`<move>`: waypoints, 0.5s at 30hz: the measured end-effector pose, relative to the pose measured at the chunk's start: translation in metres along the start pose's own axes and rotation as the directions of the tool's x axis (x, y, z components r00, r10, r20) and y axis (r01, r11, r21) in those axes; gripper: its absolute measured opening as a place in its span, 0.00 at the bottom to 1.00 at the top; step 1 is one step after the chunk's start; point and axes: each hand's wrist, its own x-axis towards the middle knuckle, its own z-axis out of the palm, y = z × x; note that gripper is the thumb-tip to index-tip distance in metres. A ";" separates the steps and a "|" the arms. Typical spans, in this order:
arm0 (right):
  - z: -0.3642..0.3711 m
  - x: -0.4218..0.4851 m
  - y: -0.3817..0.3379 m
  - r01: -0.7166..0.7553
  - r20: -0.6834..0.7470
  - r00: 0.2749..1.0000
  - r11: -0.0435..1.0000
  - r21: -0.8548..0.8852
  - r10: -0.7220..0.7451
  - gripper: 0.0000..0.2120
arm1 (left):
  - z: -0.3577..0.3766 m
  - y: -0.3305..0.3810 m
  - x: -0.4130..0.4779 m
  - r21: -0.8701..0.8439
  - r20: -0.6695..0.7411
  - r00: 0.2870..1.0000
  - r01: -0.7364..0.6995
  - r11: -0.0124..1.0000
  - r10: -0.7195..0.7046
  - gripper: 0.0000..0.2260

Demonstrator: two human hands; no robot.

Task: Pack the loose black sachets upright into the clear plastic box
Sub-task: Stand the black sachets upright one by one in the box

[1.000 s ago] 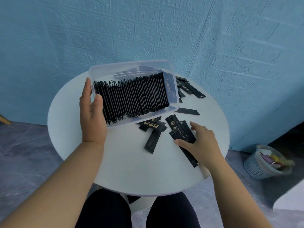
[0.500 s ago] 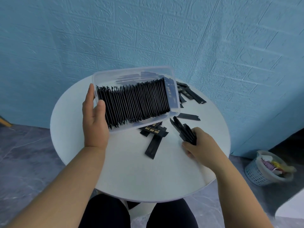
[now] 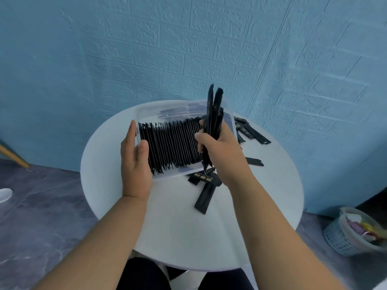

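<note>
View from above a round white counter (image 3: 178, 227); a clear plastic box (image 3: 167, 110) sits toward 12 o'clock, apparently tipped toward the viewer, and holds a packed row of sachets (image 3: 173, 147) standing on edge almost from end to end.

The left hand (image 3: 136, 162) grasps the box's 9 o'clock end, thumb hooked over the rim. The right hand (image 3: 222, 151) is clenched around a bundle of black sachets (image 3: 214, 107), held upright over the box's 3 o'clock end; their tops splay apart.

More loose sachets (image 3: 206, 197) lie flat on the counter near the centre, and others (image 3: 251, 132) lie at 2 o'clock beyond the box.

Likely trouble: the free gap looks narrow, so pushing the whole bundle in could buckle it or knock over the standing row; the splayed tops could catch the rim; a slack grip could drop some flat; the tipped box could let the row slump.
</note>
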 end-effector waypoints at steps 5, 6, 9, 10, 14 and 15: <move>0.038 0.030 0.013 -0.010 0.023 1.000 1.000 0.000 0.010 0.07 | 0.000 0.003 0.000 -0.018 0.024 1.000 -0.005 1.000 0.006 0.18; 0.043 0.032 0.018 -0.022 0.020 1.000 1.000 -0.014 0.022 0.06 | 0.000 0.003 0.000 -0.018 0.027 1.000 -0.007 1.000 0.007 0.18; 0.050 0.034 0.032 -0.041 -0.017 0.999 0.995 -0.086 0.040 0.05 | 0.000 0.002 0.001 -0.027 0.025 1.000 -0.015 1.000 0.015 0.19; 0.051 0.034 0.035 -0.045 -0.030 0.999 0.993 -0.113 0.042 0.06 | 0.000 0.001 0.001 -0.028 0.024 1.000 -0.017 0.999 0.018 0.18; 0.053 0.034 0.038 -0.019 -0.026 1.000 0.980 -0.197 0.014 0.08 | 0.000 -0.001 0.003 -0.028 0.025 0.999 -0.019 0.999 0.020 0.18; 0.054 0.034 0.038 -0.009 -0.025 1.000 0.975 -0.223 0.003 0.08 | 0.000 -0.002 0.004 -0.028 0.024 0.999 -0.020 0.999 0.021 0.18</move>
